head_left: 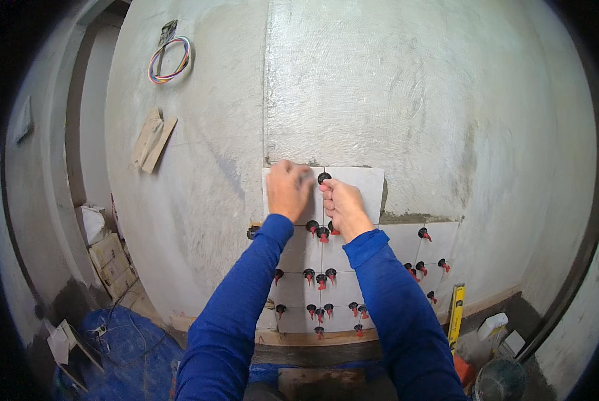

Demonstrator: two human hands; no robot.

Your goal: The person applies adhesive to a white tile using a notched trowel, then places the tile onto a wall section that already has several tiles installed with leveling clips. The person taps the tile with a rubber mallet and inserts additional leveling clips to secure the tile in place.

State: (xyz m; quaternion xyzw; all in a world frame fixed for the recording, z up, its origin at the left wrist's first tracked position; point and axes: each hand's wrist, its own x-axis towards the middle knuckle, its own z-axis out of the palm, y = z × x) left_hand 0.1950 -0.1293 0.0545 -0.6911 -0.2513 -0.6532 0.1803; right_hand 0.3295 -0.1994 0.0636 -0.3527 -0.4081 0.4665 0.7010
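Pale rectangular tiles (357, 192) are set in rows on the wall, with two in the top row. At the joint between those two sits a round black tile levelling spacer (323, 178). My right hand (344, 204) is closed at its lower side, thumb and fingers pinching it. Over the top left tile (271, 200) rests my left hand (289, 191), its fingers bent towards the joint and smeared by motion. Whether they grip anything cannot be made out. More black and red spacers (322, 234) stick out from the joints below; my right wrist partly hides one.
Bare plastered wall (393, 93) rises above. Coiled wires (170, 60) and a board (155, 142) are at upper left. A yellow spirit level (456, 314) leans at lower right near a bucket (500, 381). Blue sheeting (129, 354) covers the floor at lower left.
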